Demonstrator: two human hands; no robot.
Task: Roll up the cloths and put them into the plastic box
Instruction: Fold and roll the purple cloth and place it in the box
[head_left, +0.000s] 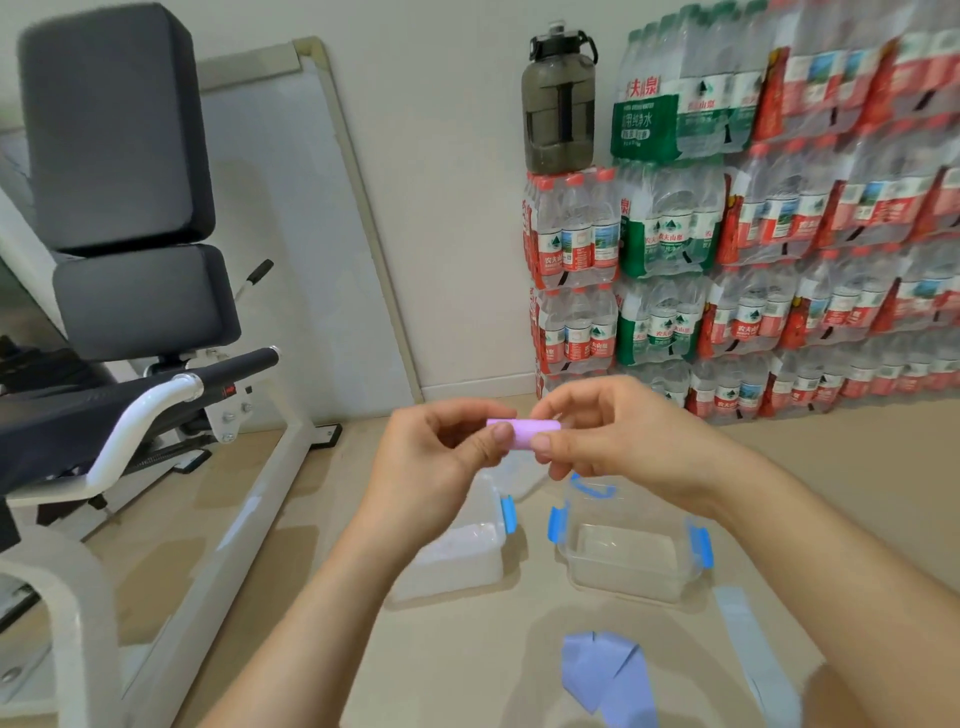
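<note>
Progress is small: nearest, a blue cloth (597, 670) lies on the floor, not yet rolled, and the clear plastic box (623, 582) beyond it appears empty. Above it a rolled pink cloth (524, 434) is pinched at both ends in the grip of the left hand (436, 457) and right hand (623, 441). Farther, "农夫山泉" is read on the water bottle packs (753, 312).

There were two hands (431, 462) (623, 436), two boxes (447, 571) (628, 587), one pink cloth (524, 431), one blue cloth (602, 675), one pale strip (748, 644) and one jug (558, 104).
</note>
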